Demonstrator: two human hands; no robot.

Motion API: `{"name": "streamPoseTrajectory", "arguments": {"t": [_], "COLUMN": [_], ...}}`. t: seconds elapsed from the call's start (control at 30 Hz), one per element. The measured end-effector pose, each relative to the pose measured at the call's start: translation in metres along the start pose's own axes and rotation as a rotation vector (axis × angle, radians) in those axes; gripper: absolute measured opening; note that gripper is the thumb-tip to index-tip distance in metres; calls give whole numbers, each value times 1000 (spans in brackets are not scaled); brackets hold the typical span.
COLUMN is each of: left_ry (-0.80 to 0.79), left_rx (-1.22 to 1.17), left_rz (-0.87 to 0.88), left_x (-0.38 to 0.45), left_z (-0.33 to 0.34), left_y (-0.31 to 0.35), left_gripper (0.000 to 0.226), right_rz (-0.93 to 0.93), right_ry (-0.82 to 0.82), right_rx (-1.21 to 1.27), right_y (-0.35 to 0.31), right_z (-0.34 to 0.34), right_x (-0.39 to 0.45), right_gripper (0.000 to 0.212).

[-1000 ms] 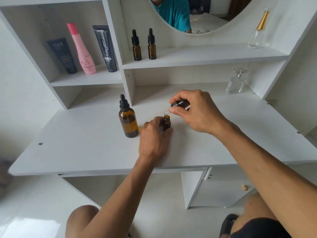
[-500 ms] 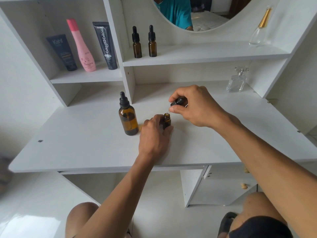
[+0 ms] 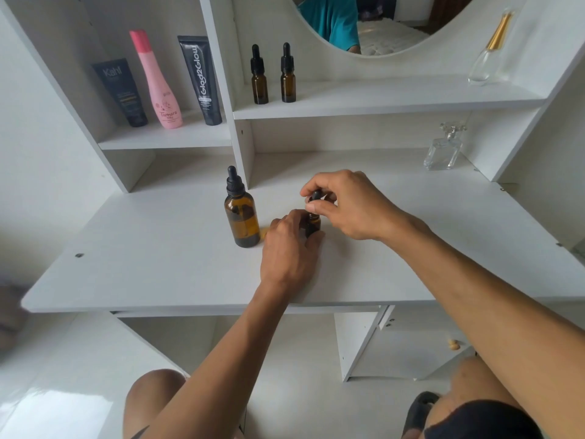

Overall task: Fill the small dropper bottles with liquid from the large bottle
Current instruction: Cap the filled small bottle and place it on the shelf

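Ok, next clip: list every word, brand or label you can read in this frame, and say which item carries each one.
"Kahf": on the dark tube, left shelf.
"Tamara": on the pink bottle, beside it; the small word beneath is too blurred to read.
"Glad2Glow": printed vertically on the black tube.
Fine print on both tubes is too small to read.
No label shows on the amber dropper bottles or the clear glass bottles.

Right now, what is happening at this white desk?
A person is working on a small bottle on the desk. The left hand holds the bottle upright, and the right hand pinches its dropper cap at the bottle's mouth. The large bottle stands capped just to the left, touched by no hand. Two more small bottles wait capped on the shelf.
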State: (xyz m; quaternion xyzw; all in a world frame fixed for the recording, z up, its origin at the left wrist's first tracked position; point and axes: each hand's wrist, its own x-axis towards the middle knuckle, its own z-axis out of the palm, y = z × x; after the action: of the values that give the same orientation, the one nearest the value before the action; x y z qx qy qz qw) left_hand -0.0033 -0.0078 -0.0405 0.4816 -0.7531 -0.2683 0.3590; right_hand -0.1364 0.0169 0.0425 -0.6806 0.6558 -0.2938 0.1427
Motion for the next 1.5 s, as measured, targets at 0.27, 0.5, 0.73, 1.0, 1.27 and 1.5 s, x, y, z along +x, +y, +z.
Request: {"name": "streamPoseTrajectory", "arguments": {"t": [0.27,0.5,0.73,1.0,1.27,1.5], "left_ry": [8,10,7,13,13,15], "left_rx": [25,-3,-5,-19,-21,-24], "left_rz": [28,31,21,5,3,4], "left_x": [3,2,2,1,-1,0], "left_z": [3,3,2,1,-1,0], "left_y": [-5,-4,-3,-2,0,0], "left_gripper": [21,22,20,20,24,27], "right_rz": [-5,-4,26,29,18,12], "right_ry": [-9,11,9,28,21,-3], "right_rx": [-43,-25,40,67,38,25], "right_y": [4,1,0,0,0,1], "right_z": [4,3,0,-1,-3,-4], "right_x": [-3,-4,-5,-6,-7,-6], "right_gripper": [29,21,25,27,27,27]}}
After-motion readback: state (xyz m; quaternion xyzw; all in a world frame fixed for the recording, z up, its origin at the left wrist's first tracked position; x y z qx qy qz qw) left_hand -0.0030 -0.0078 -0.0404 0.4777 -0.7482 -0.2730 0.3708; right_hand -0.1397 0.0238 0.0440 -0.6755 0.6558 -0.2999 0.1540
